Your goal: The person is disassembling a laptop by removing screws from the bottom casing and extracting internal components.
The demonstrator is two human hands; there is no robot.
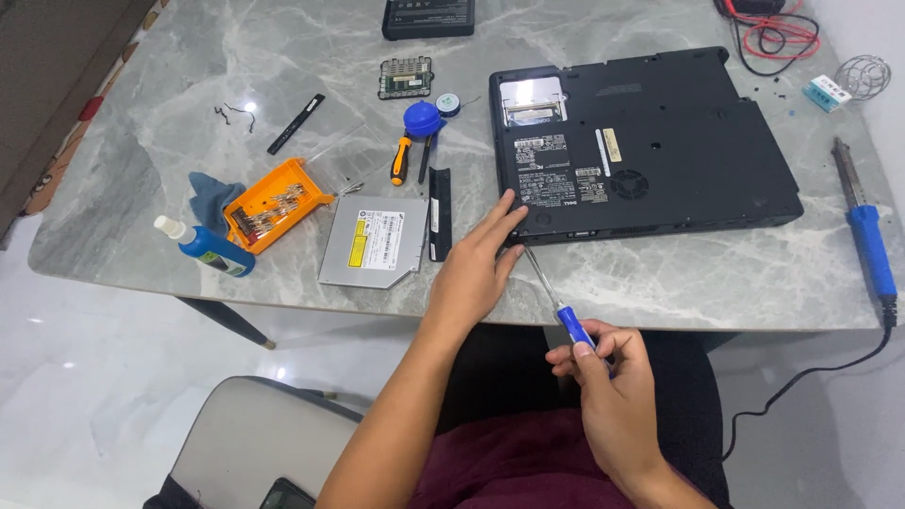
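The black laptop (650, 146), turned bottom-up, lay in the upper right of the frame on the grey marbled stone bench (141, 170), with 1 open compartment showing near its upper left corner. The left hand (476, 264), at the centre of the frame, rested with narrow, loosely extended fingers (504, 212) touching the laptop's lower left corner, holding nothing. The right hand (608, 372), lower and right of centre, was closed around the blue handle of a slim screwdriver (558, 303), whose thin metal shaft ran up and left to the laptop's front edge, just beside the left hand; whether the tip sat in a screw I could not tell.

Left of the left hand lay a flat silver optical drive (370, 243), and just beside it a narrow black plastic strip (439, 215). An orange plastic tray (306, 181) holding small bits sat further left, touching a blue cloth (209, 193), with a blue bottle with a white cap (209, 247) lying below them. An orange-handled screwdriver (401, 160) and a blue round blower (422, 120) lay at upper centre. At the right edge lay a blue-handled soldering iron (869, 240), well apart from the hands.
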